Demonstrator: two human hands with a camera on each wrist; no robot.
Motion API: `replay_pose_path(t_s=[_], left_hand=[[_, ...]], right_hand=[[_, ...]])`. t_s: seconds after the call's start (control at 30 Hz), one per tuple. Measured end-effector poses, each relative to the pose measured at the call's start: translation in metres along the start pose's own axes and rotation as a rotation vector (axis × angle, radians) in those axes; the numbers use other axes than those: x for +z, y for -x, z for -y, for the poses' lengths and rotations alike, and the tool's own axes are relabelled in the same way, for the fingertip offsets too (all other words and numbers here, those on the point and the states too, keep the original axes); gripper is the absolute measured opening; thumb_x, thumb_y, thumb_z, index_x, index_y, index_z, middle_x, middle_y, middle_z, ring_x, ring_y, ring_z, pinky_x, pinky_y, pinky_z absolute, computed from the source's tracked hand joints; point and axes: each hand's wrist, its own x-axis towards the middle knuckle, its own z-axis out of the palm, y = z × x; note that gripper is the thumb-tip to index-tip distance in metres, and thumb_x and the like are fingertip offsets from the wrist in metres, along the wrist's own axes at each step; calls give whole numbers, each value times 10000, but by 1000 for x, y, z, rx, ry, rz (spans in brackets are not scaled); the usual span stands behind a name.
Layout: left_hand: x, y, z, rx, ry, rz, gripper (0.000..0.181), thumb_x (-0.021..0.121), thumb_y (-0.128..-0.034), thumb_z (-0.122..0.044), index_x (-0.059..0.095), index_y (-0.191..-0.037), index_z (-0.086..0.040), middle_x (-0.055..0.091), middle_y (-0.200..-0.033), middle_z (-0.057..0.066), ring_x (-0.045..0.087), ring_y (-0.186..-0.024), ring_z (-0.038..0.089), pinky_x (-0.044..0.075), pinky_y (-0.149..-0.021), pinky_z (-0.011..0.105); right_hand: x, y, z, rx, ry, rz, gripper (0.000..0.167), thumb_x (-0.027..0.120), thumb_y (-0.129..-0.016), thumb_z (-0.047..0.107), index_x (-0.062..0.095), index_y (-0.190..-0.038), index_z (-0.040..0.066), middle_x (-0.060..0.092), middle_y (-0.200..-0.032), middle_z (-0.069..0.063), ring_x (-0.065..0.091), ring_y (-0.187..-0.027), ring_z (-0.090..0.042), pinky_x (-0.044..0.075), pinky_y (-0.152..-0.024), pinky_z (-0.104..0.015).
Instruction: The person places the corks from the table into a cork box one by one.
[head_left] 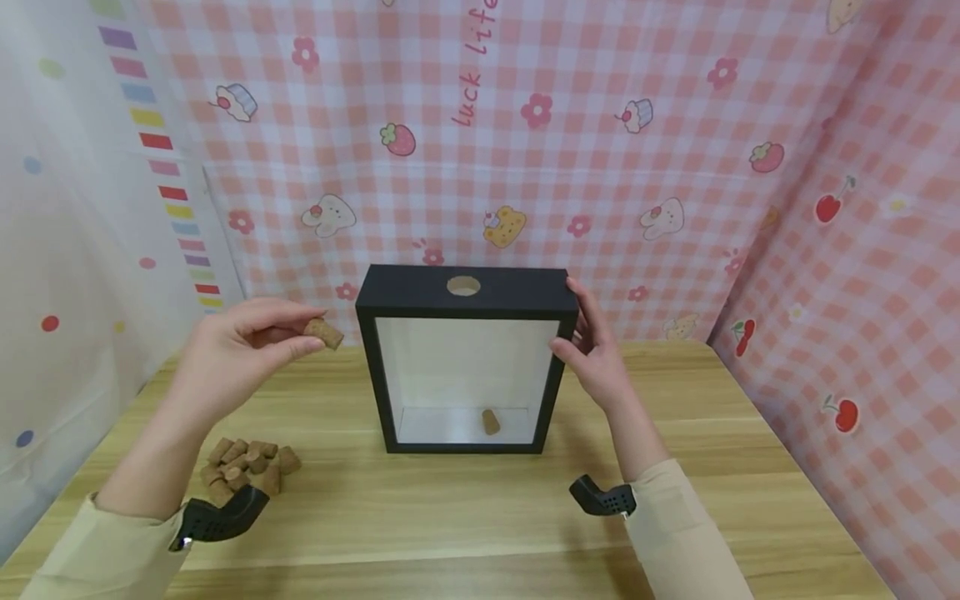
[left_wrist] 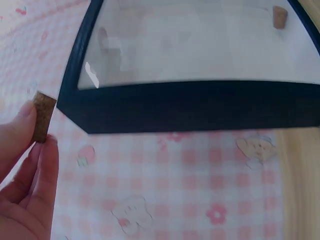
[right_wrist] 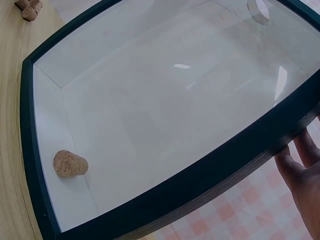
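Observation:
Between thumb and fingertips, my left hand [head_left: 258, 346] pinches a cork [head_left: 324, 333], raised to the left of the black shadow box [head_left: 465, 446]. The left wrist view also shows this cork [left_wrist: 44, 117], tilted close to the box's corner. The box stands upright, with a clear front, a white inside and a round hole [head_left: 463, 286] in its top. One cork [head_left: 491, 422] lies inside on its floor, seen larger in the right wrist view [right_wrist: 70, 164]. At the box's upper right side, my right hand [head_left: 596, 354] grips the frame, thumb on the front edge.
A pile of several corks [head_left: 243, 467] lies on the wooden table [head_left: 450, 533] near my left forearm. Pink checked cloth [head_left: 480, 167] hangs behind the table and along the right, with a white dotted cloth [head_left: 82, 250] on the left.

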Motion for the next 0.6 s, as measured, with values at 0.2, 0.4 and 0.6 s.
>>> replay_pose_path(t_s=[0.2,0.4,0.6], left_hand=[[10,-16,-22,92,2,-47,325,803,-816,-6,764,-1129,-86,714,-999,-29,673,-792,50,523,-642,141],[25,-29,-36,155,-11,-87,312,802,-815,-1,764,-1119,-61,719,-1019,60,661,-814,2,524,-671,131],[43,-46,-50,132,2,-108,287,780,-846,-19,755,-1130,-43,692,-1046,72,647,-897,67,528,-769,137]], right_hand=[[0,0,0,2,0,2,745,599,-926,-102,393,-1526,288,460,-1468,-21,508,-1187,-182,478,-892,-241],[-1,0,-1,-5,-11,13,736,619,-933,-68,386,-1527,298,450,-1477,-24,504,-1198,-184,479,-893,-248],[0,-1,-2,-15,-10,15,769,583,-916,-130,380,-1532,283,456,-1475,-23,507,-1207,-184,483,-895,-251]])
